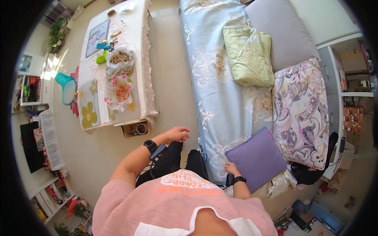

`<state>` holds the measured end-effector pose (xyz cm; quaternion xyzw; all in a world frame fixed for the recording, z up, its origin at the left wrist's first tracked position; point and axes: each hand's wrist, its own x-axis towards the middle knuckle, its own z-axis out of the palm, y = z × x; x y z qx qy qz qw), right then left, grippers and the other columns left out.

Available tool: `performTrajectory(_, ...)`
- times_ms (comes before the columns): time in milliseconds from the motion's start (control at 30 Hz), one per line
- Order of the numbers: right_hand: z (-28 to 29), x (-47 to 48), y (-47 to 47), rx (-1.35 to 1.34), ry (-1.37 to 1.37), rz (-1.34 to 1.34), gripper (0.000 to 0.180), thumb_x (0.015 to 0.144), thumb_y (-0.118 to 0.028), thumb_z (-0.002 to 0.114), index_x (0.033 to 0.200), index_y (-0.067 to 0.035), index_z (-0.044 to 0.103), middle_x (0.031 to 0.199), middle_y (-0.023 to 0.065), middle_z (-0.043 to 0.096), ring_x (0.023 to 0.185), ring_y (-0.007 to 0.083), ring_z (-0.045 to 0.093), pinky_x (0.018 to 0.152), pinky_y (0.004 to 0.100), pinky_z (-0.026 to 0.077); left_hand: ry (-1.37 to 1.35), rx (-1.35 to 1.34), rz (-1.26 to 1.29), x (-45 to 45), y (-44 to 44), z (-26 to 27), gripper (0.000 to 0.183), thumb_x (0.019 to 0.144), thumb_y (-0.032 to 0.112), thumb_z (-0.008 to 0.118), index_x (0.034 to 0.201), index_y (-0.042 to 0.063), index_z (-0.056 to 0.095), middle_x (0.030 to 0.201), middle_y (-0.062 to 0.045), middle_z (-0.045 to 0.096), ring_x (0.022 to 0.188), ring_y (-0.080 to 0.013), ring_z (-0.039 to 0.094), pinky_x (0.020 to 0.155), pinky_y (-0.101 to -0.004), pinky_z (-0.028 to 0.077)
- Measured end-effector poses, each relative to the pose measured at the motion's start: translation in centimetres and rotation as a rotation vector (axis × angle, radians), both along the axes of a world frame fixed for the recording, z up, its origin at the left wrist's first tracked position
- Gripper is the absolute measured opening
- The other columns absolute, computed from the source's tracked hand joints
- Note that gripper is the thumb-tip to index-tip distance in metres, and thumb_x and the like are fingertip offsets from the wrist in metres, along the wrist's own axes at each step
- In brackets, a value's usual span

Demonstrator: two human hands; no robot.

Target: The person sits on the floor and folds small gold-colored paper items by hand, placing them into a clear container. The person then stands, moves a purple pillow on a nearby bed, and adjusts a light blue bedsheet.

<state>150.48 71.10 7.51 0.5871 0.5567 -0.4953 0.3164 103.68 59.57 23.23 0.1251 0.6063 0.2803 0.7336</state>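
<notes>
My left hand (pixel 177 134) is held over the floor in front of my knee, palm down, fingers loosely bent and holding nothing. It is nearest the front corner of the cloth-covered table (pixel 113 127). My right hand (pixel 231 168) is by the left edge of a purple cushion (pixel 258 159) on the sofa; its fingers are curled, and whether they grip anything cannot be told. On the table stand a plastic bag of unshelled peanuts (pixel 120 59) and, nearer me, a floral-lined dish of shelled peanuts (pixel 122 93). Both wrists bear black straps with devices.
The sofa has a pale blue floral cover (pixel 224 112), with a folded green quilt (pixel 249 57), a grey cushion (pixel 288 32) and a paisley cushion (pixel 301 115). An open drawer (pixel 130 132) juts from the table's near end. Beyond the table stands a teal plastic container (pixel 67 88).
</notes>
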Motion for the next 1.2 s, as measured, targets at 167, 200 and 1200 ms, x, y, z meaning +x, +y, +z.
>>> performTrajectory(167, 4.3, -11.5, 7.8, 0.287, 0.333, -0.066, 0.032, 0.086, -0.013, 0.056, 0.113, 0.001, 0.065, 0.090, 0.0158, 0.072, 0.072, 0.0216, 0.071, 0.069, 0.0343, 0.054, -0.041, 0.029, 0.174, -6.7, 1.7, 1.8, 0.041, 0.095, 0.025, 0.054, 0.131, 0.005, 0.049, 0.114, -0.006, 0.063, 0.100, -0.0154, 0.060, 0.087, -0.0302, 0.051)
performTrajectory(200, 5.2, -13.3, 9.1, 0.273, 0.364, -0.139, 0.032, 0.086, -0.012, 0.056, 0.114, 0.002, 0.064, 0.091, 0.0161, 0.072, 0.072, 0.0211, 0.071, 0.069, 0.0335, 0.055, -0.043, 0.031, 0.198, -7.8, 2.4, 2.0, 0.041, 0.095, 0.024, 0.055, 0.130, 0.005, 0.049, 0.114, -0.006, 0.064, 0.098, -0.0154, 0.061, 0.087, -0.0307, 0.051)
performTrajectory(1200, -2.5, -33.4, 42.1, 0.119, 0.171, -1.256, 0.111, 0.066, -0.067, 0.078, 0.144, -0.002, 0.035, 0.137, 0.0189, 0.048, 0.118, 0.0291, 0.052, 0.091, 0.0426, 0.048, -0.027, -0.172, 0.261, -30.6, 46.8, -9.5, 0.049, 0.091, 0.024, 0.066, 0.131, 0.007, 0.045, 0.119, -0.008, 0.054, 0.105, -0.0227, 0.057, 0.089, -0.0367, 0.051)
